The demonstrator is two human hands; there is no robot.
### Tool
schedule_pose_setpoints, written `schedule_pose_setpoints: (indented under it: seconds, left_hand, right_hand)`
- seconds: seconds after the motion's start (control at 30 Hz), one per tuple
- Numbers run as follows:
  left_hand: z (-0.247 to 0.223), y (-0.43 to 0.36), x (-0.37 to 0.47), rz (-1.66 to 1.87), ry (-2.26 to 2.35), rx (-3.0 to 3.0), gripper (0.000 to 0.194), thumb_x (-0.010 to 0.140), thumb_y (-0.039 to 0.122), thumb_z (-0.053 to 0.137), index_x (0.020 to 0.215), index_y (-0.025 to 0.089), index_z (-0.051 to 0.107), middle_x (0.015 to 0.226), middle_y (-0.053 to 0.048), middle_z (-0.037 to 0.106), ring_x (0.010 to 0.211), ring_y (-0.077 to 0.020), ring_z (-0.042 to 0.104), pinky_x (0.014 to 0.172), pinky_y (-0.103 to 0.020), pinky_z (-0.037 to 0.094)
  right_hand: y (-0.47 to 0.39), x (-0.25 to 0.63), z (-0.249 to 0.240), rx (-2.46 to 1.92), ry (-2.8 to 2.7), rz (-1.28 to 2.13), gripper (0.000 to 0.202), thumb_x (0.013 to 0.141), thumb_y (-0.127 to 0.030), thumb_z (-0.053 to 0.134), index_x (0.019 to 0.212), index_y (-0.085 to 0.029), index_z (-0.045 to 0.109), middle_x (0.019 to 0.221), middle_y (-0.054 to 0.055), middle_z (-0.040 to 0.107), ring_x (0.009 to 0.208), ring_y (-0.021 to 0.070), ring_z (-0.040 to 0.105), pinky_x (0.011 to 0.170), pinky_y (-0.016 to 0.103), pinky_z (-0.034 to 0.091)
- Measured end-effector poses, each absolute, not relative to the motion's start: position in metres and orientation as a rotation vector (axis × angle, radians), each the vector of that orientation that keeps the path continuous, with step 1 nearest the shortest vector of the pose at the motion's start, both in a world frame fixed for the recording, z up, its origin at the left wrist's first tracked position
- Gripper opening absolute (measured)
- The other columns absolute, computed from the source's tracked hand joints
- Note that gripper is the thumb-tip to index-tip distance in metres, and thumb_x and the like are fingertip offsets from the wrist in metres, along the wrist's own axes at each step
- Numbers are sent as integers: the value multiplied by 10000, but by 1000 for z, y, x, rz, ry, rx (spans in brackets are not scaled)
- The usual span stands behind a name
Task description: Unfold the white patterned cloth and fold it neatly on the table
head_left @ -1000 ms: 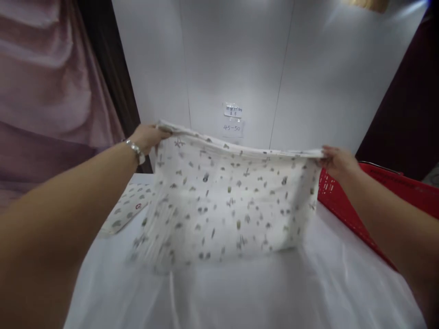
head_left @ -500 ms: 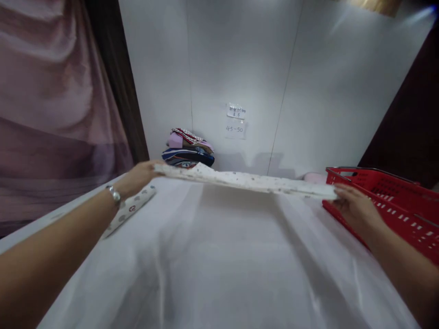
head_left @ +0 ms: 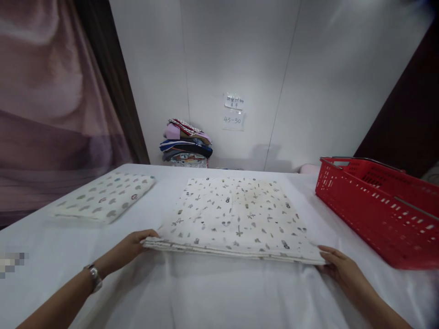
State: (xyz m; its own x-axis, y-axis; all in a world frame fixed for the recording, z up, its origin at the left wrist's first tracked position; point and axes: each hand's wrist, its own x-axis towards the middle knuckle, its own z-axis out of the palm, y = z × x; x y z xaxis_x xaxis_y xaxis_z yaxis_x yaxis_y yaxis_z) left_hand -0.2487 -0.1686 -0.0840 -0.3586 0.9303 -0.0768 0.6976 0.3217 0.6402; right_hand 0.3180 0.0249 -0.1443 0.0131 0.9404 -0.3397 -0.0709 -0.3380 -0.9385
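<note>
A white cloth (head_left: 236,214) with small grey-green printed motifs lies folded in layers on the white-covered table (head_left: 219,292). Its near edge is lifted slightly and held at both corners. My left hand (head_left: 137,242), with a silver watch or bracelet on the wrist, pinches the near left corner. At the near right corner my right hand (head_left: 339,265) grips the layers, thumb side on top and the other fingers mostly hidden beneath. The far part of the cloth rests flat on the table.
A second folded cloth (head_left: 109,196) with a mushroom-like print lies to the left. To the right stands a red plastic basket (head_left: 370,210). Behind the table's far edge are a stack of folded fabrics (head_left: 187,146) and a wall with paper labels (head_left: 233,119). A pink curtain (head_left: 51,91) hangs at left.
Both hands have come down and towards me with the cloth. It was stretched in the air edge-on; now it is spread on the table with its printed top showing.
</note>
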Motion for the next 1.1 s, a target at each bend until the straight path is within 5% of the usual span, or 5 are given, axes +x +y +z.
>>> schedule_pose_setpoints:
  seconds: [0.33,0.47,0.6,0.8,1.1]
  left_hand:
    - [-123,-188,-239,752,2075,1783,318,664,401,541,887,192,630,1077,-76,648,1135,-236,495,1002,-305,340]
    - [-130,-196,-231,539,2225,2036,362,705,270,493,1036,184,610,1174,-71,611,1211,-241,434,1034,-354,303]
    - [-128,-202,-200,387,2457,2241,505,712,168,463,1213,202,517,1276,-81,539,1241,-266,404,1039,-461,259]
    - [-122,-184,-137,319,2251,2552,478,731,43,397,1152,204,557,1194,-86,585,1151,-246,477,1040,-496,220]
    - [-125,-131,-61,392,1915,2574,263,820,206,519,1076,196,578,1067,-64,604,1020,-225,504,893,-388,357]
  right_hand:
    - [7,318,-140,-1677,-1267,1144,214,628,-242,668,835,-188,650,629,25,628,534,164,582,462,270,492]
    - [-3,318,-138,-1688,-1916,411,195,754,-289,560,864,-185,683,898,101,645,861,243,598,735,366,493]
    - [-16,305,-146,-1397,-2233,-212,272,828,-239,453,980,-170,667,1225,159,524,1138,331,458,895,499,403]
    - [-27,257,-163,-860,-2499,-105,335,821,-169,445,1117,-197,601,1155,98,592,1090,245,513,914,421,420]
    - [-19,216,-155,-760,-2595,24,382,770,-96,460,1113,-187,602,1135,96,602,1064,244,518,907,434,415]
